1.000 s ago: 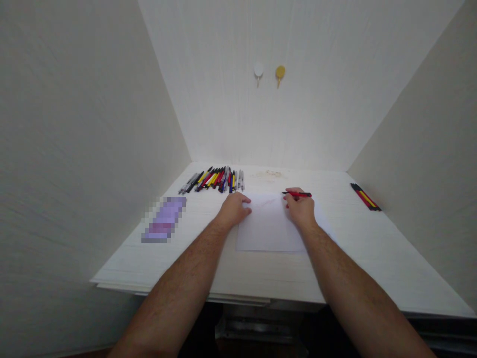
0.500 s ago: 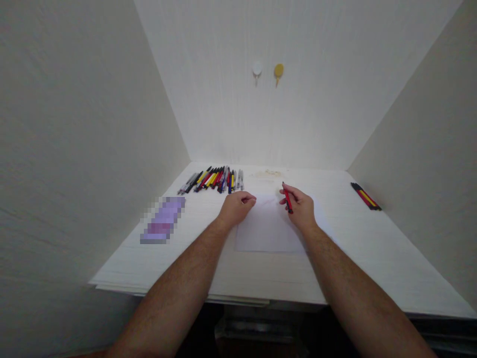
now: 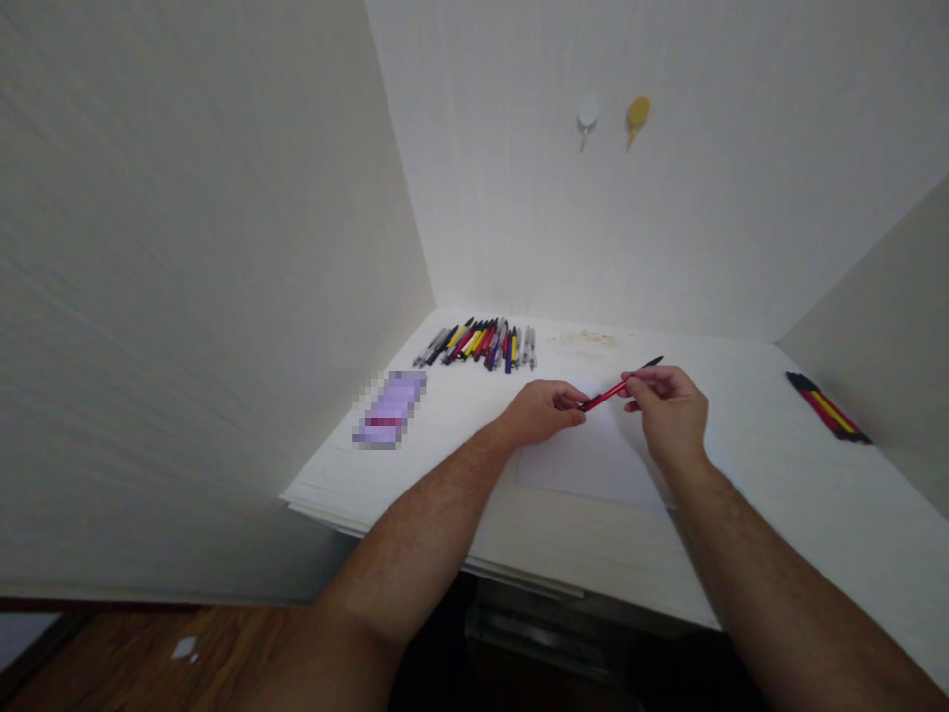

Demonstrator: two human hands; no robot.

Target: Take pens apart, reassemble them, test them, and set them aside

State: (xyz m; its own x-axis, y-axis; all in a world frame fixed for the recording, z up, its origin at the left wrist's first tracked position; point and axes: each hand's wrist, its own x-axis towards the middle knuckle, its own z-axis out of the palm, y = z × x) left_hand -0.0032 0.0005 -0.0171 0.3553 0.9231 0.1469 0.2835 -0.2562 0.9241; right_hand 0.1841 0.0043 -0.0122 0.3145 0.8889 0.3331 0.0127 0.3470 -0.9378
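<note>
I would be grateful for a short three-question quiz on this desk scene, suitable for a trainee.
1. True or false: the person's right grip holds a slim blue pen.

2. Which lies nearest the right-hand wall?
A) the blurred purple rectangular item
B) the small row of red, yellow and black pens
C) the white rectangular paper sheet

3. What colour is the hook just right of the round white wall hook?

Key:
1. False; it holds a slim red-and-black pen.
2. B.
3. Yellow; it is a round yellow wall hook.
</note>
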